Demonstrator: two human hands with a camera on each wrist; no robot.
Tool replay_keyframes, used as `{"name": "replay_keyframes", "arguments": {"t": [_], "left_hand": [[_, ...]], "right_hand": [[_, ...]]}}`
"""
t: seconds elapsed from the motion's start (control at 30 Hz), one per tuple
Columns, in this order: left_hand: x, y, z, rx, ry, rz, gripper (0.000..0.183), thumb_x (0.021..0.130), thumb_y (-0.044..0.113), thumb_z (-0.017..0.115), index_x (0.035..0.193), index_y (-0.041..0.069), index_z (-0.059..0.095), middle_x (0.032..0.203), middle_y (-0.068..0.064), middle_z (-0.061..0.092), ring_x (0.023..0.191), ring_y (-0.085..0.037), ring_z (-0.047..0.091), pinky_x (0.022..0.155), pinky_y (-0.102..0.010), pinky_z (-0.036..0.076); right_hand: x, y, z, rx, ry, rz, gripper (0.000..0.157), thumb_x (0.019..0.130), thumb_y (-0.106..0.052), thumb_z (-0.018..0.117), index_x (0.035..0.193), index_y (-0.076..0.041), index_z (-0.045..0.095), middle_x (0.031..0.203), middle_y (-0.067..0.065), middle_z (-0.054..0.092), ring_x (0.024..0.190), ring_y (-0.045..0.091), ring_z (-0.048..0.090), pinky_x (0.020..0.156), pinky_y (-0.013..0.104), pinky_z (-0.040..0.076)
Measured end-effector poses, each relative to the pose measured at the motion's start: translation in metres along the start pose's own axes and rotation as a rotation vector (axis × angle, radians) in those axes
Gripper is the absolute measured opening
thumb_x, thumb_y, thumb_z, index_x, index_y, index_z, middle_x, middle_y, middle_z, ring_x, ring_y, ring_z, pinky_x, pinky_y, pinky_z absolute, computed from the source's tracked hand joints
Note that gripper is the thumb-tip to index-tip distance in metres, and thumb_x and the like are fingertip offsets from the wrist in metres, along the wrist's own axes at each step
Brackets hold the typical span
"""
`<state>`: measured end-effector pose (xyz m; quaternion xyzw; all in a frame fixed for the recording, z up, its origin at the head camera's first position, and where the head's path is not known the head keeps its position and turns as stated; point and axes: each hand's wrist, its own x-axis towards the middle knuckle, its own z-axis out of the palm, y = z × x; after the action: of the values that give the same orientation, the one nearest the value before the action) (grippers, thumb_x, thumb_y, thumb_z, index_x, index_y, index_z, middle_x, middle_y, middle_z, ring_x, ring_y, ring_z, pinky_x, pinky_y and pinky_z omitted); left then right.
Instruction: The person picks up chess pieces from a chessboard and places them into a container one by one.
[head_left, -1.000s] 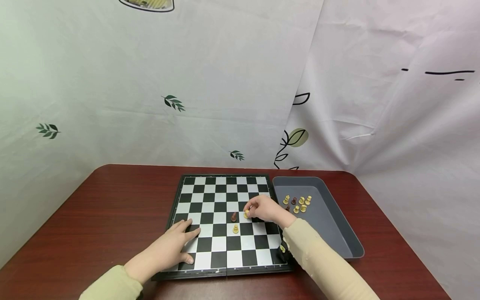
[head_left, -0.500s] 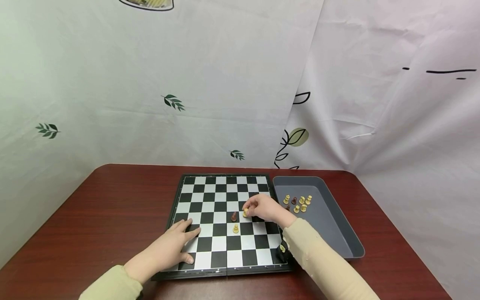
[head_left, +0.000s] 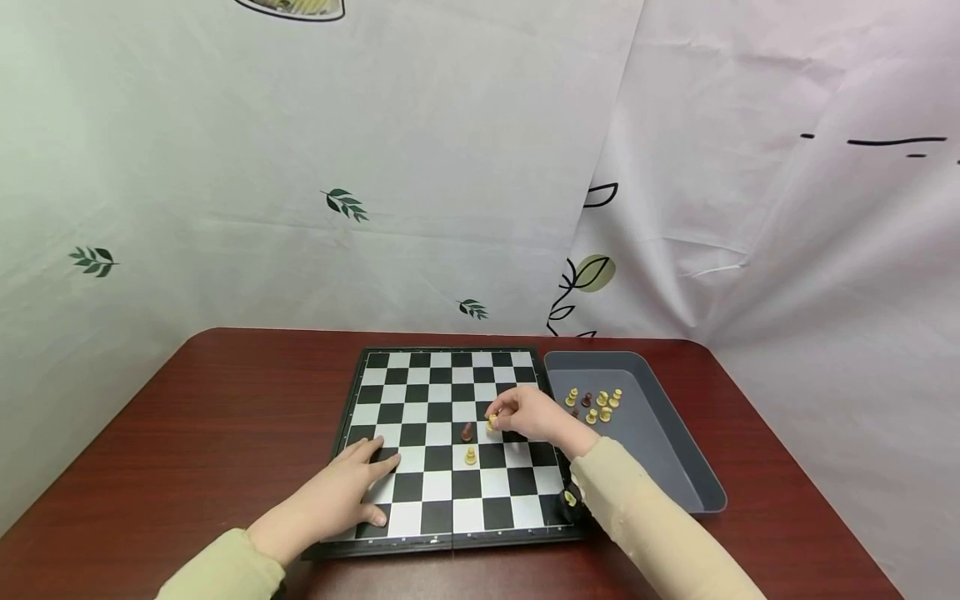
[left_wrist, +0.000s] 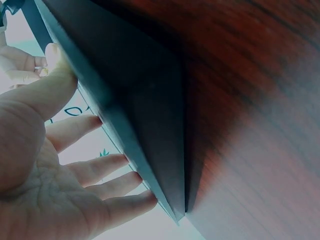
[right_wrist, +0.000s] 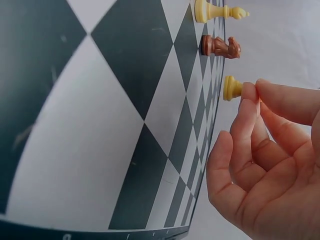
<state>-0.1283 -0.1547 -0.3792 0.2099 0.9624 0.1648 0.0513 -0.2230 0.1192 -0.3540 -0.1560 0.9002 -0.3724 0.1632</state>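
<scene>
My right hand point(head_left: 531, 414) pinches a yellow chess piece point(right_wrist: 232, 88) by its top between thumb and fingers. Its head is hidden, and its base looks slightly off the chessboard point(head_left: 437, 484). Close by, a brown knight point(right_wrist: 222, 46) and a yellow bishop point(right_wrist: 220, 11) stand upright on the board. In the head view the knight point(head_left: 467, 432) is just left of the pinched piece, and the bishop point(head_left: 470, 457) is nearer the front. My left hand point(head_left: 330, 503) lies with spread fingers on the board's left front part; in the left wrist view its fingertips touch the board's edge.
A grey tray point(head_left: 660, 475) stands against the board's right side. Inside it are several yellow chess pieces point(head_left: 602, 399) and two brown ones point(head_left: 587, 400). The red-brown table point(head_left: 187, 442) reaches back to a hanging printed cloth point(head_left: 450, 167).
My right hand, with the yellow chess piece, has shifted very slightly left and back. My left hand stays in place; the bishop and knight have not moved on the board.
</scene>
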Motion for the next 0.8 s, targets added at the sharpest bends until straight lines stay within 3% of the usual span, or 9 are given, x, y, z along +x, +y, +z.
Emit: {"name": "replay_keyframes", "arguments": {"t": [0.2, 0.8], "left_hand": [[0.001, 0.001, -0.001, -0.012, -0.009, -0.007, 0.079, 0.059, 0.033, 0.083, 0.126, -0.001, 0.059, 0.135, -0.033, 0.044, 0.126, -0.054, 0.038, 0.100, -0.061, 0.036], [0.000, 0.000, 0.000, -0.010, -0.016, -0.014, 0.079, 0.059, 0.032, 0.083, 0.127, -0.001, 0.058, 0.136, -0.033, 0.043, 0.126, -0.055, 0.038, 0.099, -0.062, 0.036]], "right_hand": [[-0.004, 0.000, -0.004, 0.029, 0.005, 0.003, 0.010, 0.087, -0.008, 0.066, 0.095, -0.006, 0.072, 0.076, 0.000, 0.067, 0.069, 0.011, 0.053, 0.063, 0.025, 0.044], [-0.016, 0.004, -0.012, 0.068, 0.002, -0.066, 0.012, 0.088, -0.006, 0.064, 0.097, -0.002, 0.071, 0.081, 0.015, 0.068, 0.067, 0.013, 0.051, 0.061, 0.025, 0.041]]}}
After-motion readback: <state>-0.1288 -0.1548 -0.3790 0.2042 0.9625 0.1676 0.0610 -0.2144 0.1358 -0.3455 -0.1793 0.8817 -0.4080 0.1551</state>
